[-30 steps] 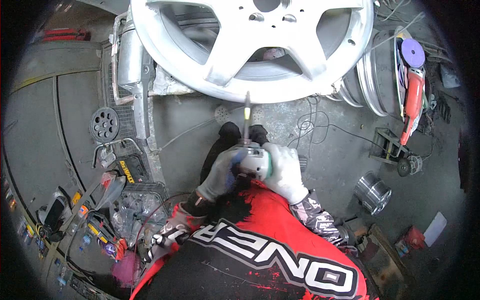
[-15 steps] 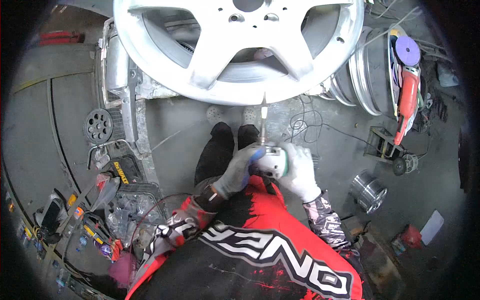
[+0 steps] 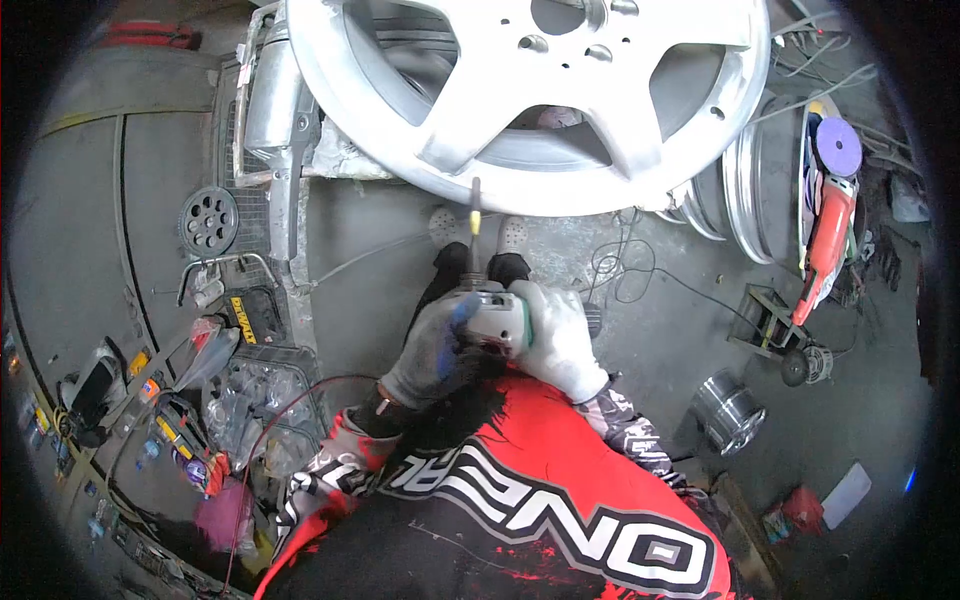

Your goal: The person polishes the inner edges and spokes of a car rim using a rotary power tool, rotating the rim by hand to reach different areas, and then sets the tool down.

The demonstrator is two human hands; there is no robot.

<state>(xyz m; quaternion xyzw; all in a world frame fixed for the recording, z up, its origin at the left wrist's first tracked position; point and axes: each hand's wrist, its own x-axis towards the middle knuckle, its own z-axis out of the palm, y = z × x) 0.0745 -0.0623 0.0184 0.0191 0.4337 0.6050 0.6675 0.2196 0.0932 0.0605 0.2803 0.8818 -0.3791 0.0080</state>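
Observation:
A large silver alloy wheel (image 3: 540, 140) with broad spokes lies at the top of the view, partly cut off by the frame. Both gloved hands are wrapped around a die grinder (image 3: 497, 318) with a white and green body, held in front of my torso. My left hand (image 3: 435, 350), in a grey and blue glove, closes on its left side. On the right side, my right hand (image 3: 560, 340) in a white glove grips the body. From the grinder a slim shaft with a yellow band points up to the wheel's near rim; I cannot tell whether its dark tip touches.
More wheel rims (image 3: 745, 180) stand at the right, beside a red polisher (image 3: 828, 235) with a purple pad. A small chrome rim (image 3: 728, 412) is on the floor. Cables (image 3: 625, 270) trail under the wheel. Tools and a clear-lidded box (image 3: 262, 400) lie at left.
The grinder and both hands have shifted left along the near rim, with the tip now further left on the wheel. The view has turned a little, so the wheel appears further right.

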